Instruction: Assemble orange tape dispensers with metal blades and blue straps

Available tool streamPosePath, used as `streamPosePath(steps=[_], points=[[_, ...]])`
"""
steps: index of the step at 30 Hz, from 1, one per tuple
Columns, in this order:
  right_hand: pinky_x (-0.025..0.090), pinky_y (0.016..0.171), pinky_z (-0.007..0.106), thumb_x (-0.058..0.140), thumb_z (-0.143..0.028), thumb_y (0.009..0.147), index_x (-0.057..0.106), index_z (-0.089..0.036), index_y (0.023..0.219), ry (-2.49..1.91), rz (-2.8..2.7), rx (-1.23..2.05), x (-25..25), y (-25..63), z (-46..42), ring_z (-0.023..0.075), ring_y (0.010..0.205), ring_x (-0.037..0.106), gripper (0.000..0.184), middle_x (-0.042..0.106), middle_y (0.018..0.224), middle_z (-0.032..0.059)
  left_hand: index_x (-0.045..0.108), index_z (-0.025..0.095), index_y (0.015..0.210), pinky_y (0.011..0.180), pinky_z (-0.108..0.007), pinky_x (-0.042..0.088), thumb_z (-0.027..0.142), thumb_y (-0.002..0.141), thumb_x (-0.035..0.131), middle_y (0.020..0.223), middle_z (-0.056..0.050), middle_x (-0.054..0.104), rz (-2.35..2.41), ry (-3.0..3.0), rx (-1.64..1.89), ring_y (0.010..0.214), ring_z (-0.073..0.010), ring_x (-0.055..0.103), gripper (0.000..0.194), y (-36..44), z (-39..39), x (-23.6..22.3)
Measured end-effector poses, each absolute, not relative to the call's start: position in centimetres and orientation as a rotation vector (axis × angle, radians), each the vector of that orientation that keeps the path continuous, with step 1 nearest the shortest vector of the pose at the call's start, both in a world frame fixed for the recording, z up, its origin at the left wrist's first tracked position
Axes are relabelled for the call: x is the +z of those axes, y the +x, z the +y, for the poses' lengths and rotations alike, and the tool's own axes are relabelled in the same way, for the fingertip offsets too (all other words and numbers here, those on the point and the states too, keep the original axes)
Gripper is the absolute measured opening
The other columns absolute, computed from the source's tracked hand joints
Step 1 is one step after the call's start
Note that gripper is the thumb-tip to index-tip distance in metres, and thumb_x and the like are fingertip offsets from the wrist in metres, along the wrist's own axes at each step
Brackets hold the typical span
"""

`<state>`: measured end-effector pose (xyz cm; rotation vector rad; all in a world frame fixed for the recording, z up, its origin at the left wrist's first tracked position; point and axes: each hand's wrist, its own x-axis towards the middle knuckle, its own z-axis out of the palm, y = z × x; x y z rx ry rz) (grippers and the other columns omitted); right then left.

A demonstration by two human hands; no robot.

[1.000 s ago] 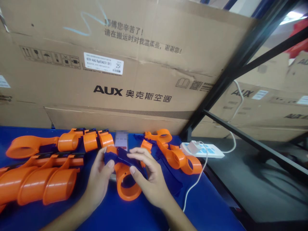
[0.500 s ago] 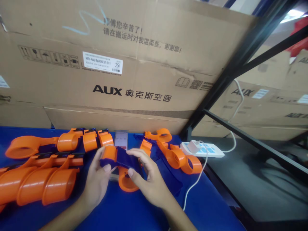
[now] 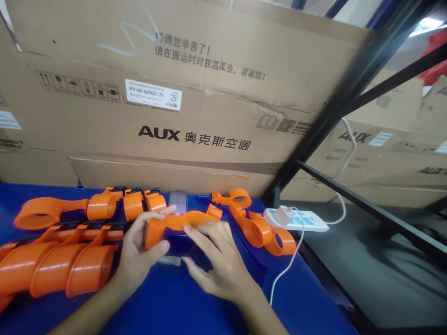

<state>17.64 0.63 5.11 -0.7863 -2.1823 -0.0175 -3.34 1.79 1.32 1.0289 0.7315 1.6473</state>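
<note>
Between my hands is an orange plastic tape dispenser (image 3: 156, 229) with a dark blue piece (image 3: 179, 241) on the side facing me. My left hand (image 3: 141, 251) grips its left end, thumb in front and fingers behind. My right hand (image 3: 223, 260) is at its right end, with the fingers bent over the top and the thumb lower down by the blue piece. The right end of the dispenser is partly hidden behind my right fingers. Under the held dispenser, a small pale flat thing (image 3: 171, 260) shows on the blue tabletop (image 3: 167, 302).
Several orange dispensers (image 3: 89, 270) with dark clips lie in rows at left. More orange pieces (image 3: 260, 230) lie at right, near a white power strip (image 3: 316, 222) with a cable. A phone (image 3: 178, 201) rests before a large cardboard box (image 3: 195, 172). A black metal frame (image 3: 321, 116) rises at right.
The held dispenser has been turned over: its orange ring hung below before, and now the orange body lies on top with the blue piece facing me. My right fingers have shifted along it.
</note>
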Motion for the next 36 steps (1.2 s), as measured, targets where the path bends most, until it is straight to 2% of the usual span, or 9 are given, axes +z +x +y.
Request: streamPosePath(steps=[8,12,22,25,27,29,31,33,36], points=[[0.05,0.093,0.051,0.071,-0.019,0.084,0.05,-0.025,0.145,-0.772,-2.166,-0.059,5.2,17.5,0.5,0.0305,0.111,0.063,0.064,0.066,0.116,0.0117,0.061,0.026,0.103,0.105,-0.048,0.047,0.021,0.071,0.086,0.12,-0.008,0.073,0.729,1.005,1.656,0.121,-0.0331,0.064,0.04,-2.9,1.6,1.5],[0.049,0.093,0.052,0.07,-0.019,0.085,0.048,-0.027,0.146,-0.78,-2.162,-0.051,5.4,17.4,0.4,0.0319,0.112,0.063,0.066,0.066,0.118,0.0111,0.06,0.026,0.103,0.101,-0.047,0.05,0.021,0.072,0.085,0.12,-0.007,0.072,0.72,0.987,1.63,0.115,-0.0312,0.067,0.04,-3.0,1.6,1.5],[0.048,0.096,0.056,0.069,-0.021,0.084,0.05,-0.028,0.147,-0.801,-2.151,-0.012,5.6,17.2,0.0,0.0345,0.115,0.061,0.067,0.064,0.121,0.0122,0.061,0.026,0.103,0.099,-0.05,0.053,0.028,0.072,0.085,0.123,-0.009,0.072,0.684,0.965,1.56,0.116,-0.0339,0.067,0.039,-3.2,2.0,1.2],[0.049,0.096,0.057,0.07,-0.024,0.083,0.047,-0.028,0.15,-0.819,-2.101,0.036,5.7,17.1,-0.2,0.0348,0.113,0.062,0.071,0.064,0.123,0.013,0.065,0.025,0.115,0.1,-0.053,0.052,0.044,0.08,0.077,0.13,-0.014,0.069,0.558,0.916,1.504,0.122,-0.0382,0.063,0.042,-3.4,1.8,1.4],[0.05,0.096,0.056,0.072,-0.028,0.083,0.047,-0.027,0.151,-0.837,-2.025,0.134,5.9,17.1,-0.4,0.0338,0.111,0.063,0.073,0.064,0.126,0.0132,0.066,0.022,0.123,0.102,-0.056,0.051,0.057,0.087,0.063,0.133,-0.017,0.067,0.495,0.856,1.486,0.129,-0.0404,0.058,0.051,-3.5,1.6,1.3],[0.051,0.098,0.052,0.071,-0.031,0.086,0.05,-0.027,0.149,-0.848,-1.935,0.306,6.1,17.0,-0.5,0.0323,0.113,0.064,0.066,0.064,0.129,0.0125,0.067,0.022,0.126,0.104,-0.056,0.05,0.062,0.091,0.054,0.134,-0.016,0.067,0.471,0.812,1.504,0.132,-0.04,0.056,0.055,-3.6,1.4,0.9],[0.054,0.097,0.047,0.064,-0.034,0.094,0.056,-0.027,0.143,-0.847,-1.86,0.552,6.4,16.9,-0.6,0.0298,0.114,0.065,0.051,0.066,0.129,0.0106,0.068,0.024,0.127,0.104,-0.055,0.05,0.061,0.088,0.059,0.134,-0.015,0.067,0.434,0.843,1.505,0.132,-0.0395,0.056,0.054,-3.6,1.2,0.2],[0.057,0.089,0.041,0.053,-0.04,0.102,0.063,-0.026,0.134,-0.841,-1.802,0.861,6.4,16.7,-0.6,0.0258,0.102,0.07,0.037,0.072,0.116,0.0081,0.068,0.026,0.128,0.101,-0.054,0.053,0.059,0.083,0.069,0.133,-0.015,0.068,0.405,0.907,1.459,0.128,-0.0397,0.059,0.056,-3.5,1.0,-0.5],[0.059,0.07,0.034,0.039,-0.049,0.107,0.072,-0.022,0.113,-0.833,-1.718,1.28,6.0,16.2,-0.4,0.0198,0.073,0.069,0.043,0.073,0.084,0.0029,0.07,0.026,0.125,0.088,-0.05,0.06,0.048,0.078,0.079,0.116,-0.014,0.075,0.51,0.914,1.39,0.106,-0.0366,0.071,0.053,-3.1,0.8,-1.4]])
